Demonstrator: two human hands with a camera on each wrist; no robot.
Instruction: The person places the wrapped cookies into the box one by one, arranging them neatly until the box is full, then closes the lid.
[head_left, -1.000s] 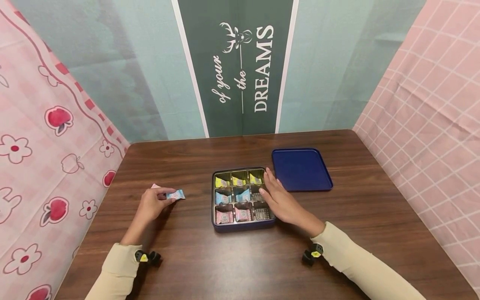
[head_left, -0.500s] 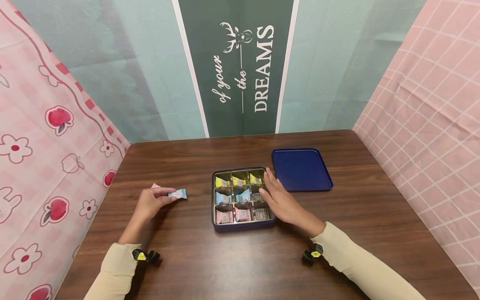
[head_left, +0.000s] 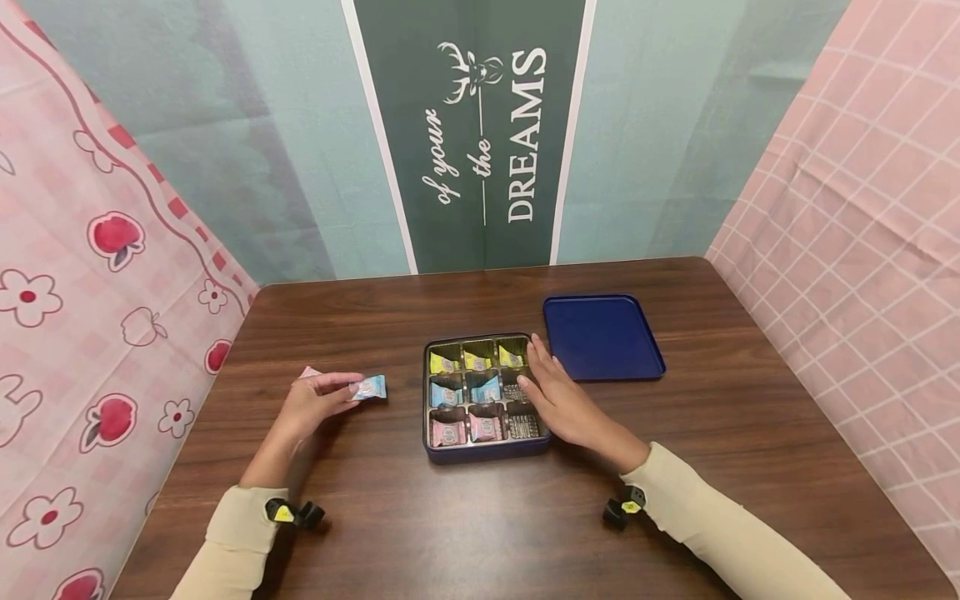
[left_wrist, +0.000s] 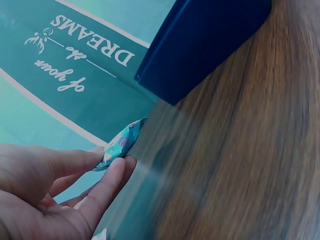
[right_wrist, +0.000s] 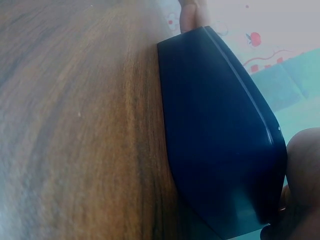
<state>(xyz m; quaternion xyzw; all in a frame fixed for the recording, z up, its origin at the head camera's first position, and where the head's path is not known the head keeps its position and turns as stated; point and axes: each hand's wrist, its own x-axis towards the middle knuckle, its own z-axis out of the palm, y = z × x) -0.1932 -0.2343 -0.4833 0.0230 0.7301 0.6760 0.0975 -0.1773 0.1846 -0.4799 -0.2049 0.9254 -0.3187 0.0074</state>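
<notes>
Between thumb and fingertips, my left hand [head_left: 318, 406] pinches a blue wrapped candy [head_left: 371, 387], left of a dark blue tin [head_left: 480, 455]. The left wrist view shows this candy [left_wrist: 122, 145] held at the fingertips. Inside the tin, a divided tray carries yellow candies [head_left: 477, 359] in the back row, blue candies [head_left: 486, 390] in the middle and pink candies [head_left: 448, 432] in front. Two right-hand compartments show bare tray bottom. My right hand [head_left: 562, 404] rests along the tin's right side with its fingers straight. A pink candy [head_left: 309, 372] is partly hidden behind my left hand.
The dark blue lid [head_left: 603, 337] lies on the wooden table [head_left: 480, 533] behind and right of the tin. Patterned cloths [head_left: 97, 275] hang along the left, back and right sides of the table.
My left hand has moved right toward the tin with the blue candy, which has come away from beside the pink one. My right hand and the tin have stayed put.
</notes>
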